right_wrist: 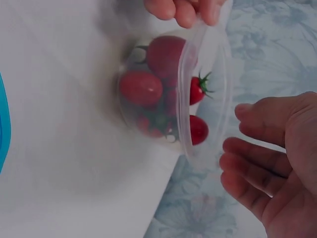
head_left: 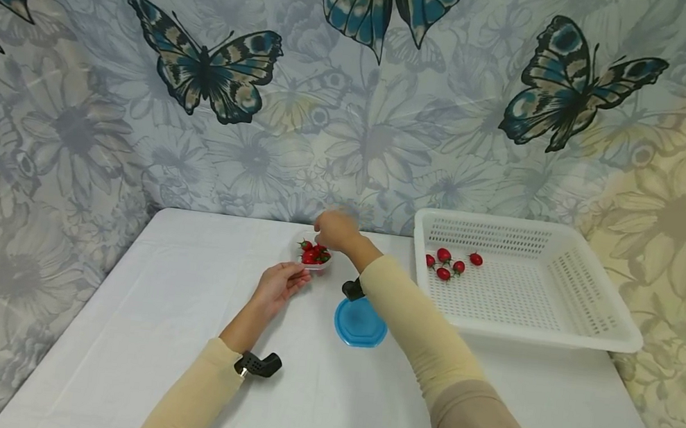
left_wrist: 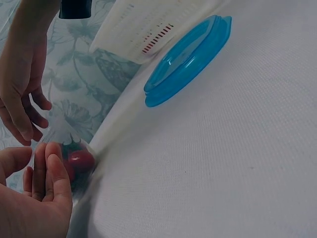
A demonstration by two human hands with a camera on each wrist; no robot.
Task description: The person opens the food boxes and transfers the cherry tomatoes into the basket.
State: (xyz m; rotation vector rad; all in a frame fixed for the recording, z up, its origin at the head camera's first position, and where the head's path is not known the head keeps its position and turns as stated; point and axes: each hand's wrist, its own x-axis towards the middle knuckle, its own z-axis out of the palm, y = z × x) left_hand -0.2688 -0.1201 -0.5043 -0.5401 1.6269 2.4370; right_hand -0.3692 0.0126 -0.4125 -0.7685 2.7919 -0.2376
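Note:
A small clear plastic container (right_wrist: 185, 89) stands on the table, filled with several red cherry tomatoes (head_left: 315, 256), some with green stems. My left hand (head_left: 281, 288) holds it at the near side, fingertips right at the rim. Over its open top is my right hand (right_wrist: 270, 163), fingers loosely bent and spread from the thumb, with nothing between them. In the left wrist view, the right hand (left_wrist: 25, 84) hangs above the left fingers (left_wrist: 58, 173). A blue plastic lid (head_left: 360, 322) lies on the table, just right of the container.
At the right of the table stands a white perforated plastic basket (head_left: 525, 327), with several tomatoes (head_left: 443, 274) near its left wall. White cloth (head_left: 114, 357) covers the table. Behind it hangs a butterfly-patterned fabric backdrop (head_left: 375, 148), close to the table's far edge.

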